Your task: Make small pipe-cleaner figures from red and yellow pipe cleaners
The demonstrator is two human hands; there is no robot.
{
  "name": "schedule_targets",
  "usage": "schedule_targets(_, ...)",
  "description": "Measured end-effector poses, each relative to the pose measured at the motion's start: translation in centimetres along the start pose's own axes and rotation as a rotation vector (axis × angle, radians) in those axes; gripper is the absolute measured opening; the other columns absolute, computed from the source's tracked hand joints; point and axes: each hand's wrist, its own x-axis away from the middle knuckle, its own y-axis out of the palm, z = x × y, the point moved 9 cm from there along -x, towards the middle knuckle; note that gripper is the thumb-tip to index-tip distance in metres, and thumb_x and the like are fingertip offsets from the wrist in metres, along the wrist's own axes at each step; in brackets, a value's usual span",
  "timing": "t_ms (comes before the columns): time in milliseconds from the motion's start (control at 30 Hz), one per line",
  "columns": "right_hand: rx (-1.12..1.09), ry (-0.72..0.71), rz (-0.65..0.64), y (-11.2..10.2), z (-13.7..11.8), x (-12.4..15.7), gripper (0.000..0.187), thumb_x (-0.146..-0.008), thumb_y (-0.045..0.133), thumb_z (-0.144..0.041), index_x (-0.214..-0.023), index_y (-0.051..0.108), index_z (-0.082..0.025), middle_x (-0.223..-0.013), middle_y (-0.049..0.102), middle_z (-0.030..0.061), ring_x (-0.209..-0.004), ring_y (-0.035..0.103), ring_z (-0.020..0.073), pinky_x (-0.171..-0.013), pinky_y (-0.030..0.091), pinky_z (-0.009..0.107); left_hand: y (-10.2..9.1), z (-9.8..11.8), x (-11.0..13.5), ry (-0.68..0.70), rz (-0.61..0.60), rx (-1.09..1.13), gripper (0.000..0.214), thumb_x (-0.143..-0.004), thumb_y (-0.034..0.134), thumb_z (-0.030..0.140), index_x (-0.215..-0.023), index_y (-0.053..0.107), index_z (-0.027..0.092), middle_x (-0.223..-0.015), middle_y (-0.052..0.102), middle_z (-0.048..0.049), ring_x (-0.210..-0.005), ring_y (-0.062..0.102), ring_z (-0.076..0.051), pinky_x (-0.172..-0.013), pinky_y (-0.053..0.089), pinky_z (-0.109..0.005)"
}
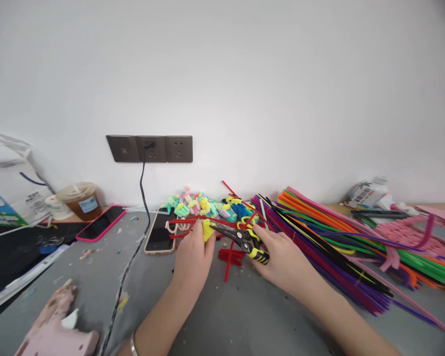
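You faced a grey table point(244, 321), littered with small scraps point(122, 300). On it lay, at your left, a pink tool point(57, 340), a cable point(120, 289) and a pink-edged phone point(102, 224); near centre, another phone point(160, 232) and red stems point(230, 255); at right, bundled stems point(321, 262).

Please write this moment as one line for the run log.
left hand: holds yellow piece | right hand: holds pliers | pliers: tip at yellow piece | nearby: red pipe cleaners, pale-cased phone
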Motion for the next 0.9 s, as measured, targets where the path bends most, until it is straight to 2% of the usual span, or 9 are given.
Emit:
schedule_targets(133,0.033,0.036,-0.039,0.2,-0.1,0.0,0.029,-0.070,0.058,-0.020,-0.098,0.059,-0.022,-0.078,0.074,0.0076,-0.068,0.069,0.0279,-0.058,0.045,0.032,0.0,-0.1,0.1,-0.011,-0.002,-0.039,0.019,-0.092,0.050,0.024,-0.109,0.056,0.016,-0.086,0.073,-0.0133,-0.080,0.070,-0.031,-0.063,0.047,-0.033)
schedule_targets(367,0.066,0.054,-0.055,0.0,0.3,-0.3,0.029,-0.066,0.058,-0.018,-0.095,0.059,-0.023,-0.069,0.071,0.0052,-0.060,0.067,0.0281,-0.052,0.043,0.031,0.2,-0.1,0.0,-0.009,-0.023,-0.018,0.017,-0.094,0.048,0.026,-0.105,0.056,0.017,-0.084,0.072,-0.0128,-0.080,0.070,-0.031,-0.063,0.046,-0.033)
schedule_targets(500,-0.020,0.032,-0.036,0.1,0.4,-0.4,0.030,-0.067,0.056,-0.018,-0.097,0.057,-0.021,-0.080,0.072,0.0077,-0.071,0.068,0.0284,-0.061,0.046,0.033,0.4,0.1,-0.1,-0.032,-0.072,0.135,0.016,-0.094,0.048,0.027,-0.106,0.053,0.018,-0.090,0.071,-0.0114,-0.083,0.069,-0.029,-0.064,0.046,-0.032)
schedule_targets(633,-0.162,0.118,-0.025,0.0,2.3,-0.7,0.026,-0.072,0.054,-0.021,-0.098,0.055,-0.022,-0.082,0.070,0.0067,-0.072,0.067,0.0268,-0.061,0.045,0.032,0.9,0.6,0.1,-0.050,-0.164,0.313,0.020,-0.096,0.043,0.036,-0.106,0.049,0.019,-0.091,0.068,-0.0095,-0.084,0.068,-0.026,-0.065,0.046,-0.030)
schedule_targets(733,-0.200,0.180,-0.002,-0.4,3.7,-0.8,0.026,-0.074,0.052,-0.022,-0.099,0.055,-0.021,-0.080,0.069,0.0056,-0.074,0.066,0.0268,-0.060,0.043,0.031,0.7,0.8,0.0,-0.040,-0.172,0.332,0.022,-0.098,0.038,0.036,-0.107,0.049,0.019,-0.089,0.066,-0.0090,-0.083,0.067,-0.026,-0.065,0.045,-0.031)
schedule_targets(900,-0.138,0.136,-0.008,-0.4,3.7,-0.6,0.037,-0.072,0.055,-0.023,-0.108,0.056,-0.019,-0.091,0.069,0.0093,-0.082,0.065,0.0288,-0.072,0.045,0.036,0.7,-0.1,-0.3,-0.088,-0.138,0.463,0.019,-0.093,0.048,0.037,-0.103,0.048,0.021,-0.086,0.066,-0.0054,-0.075,0.068,-0.023,-0.064,0.046,-0.029)
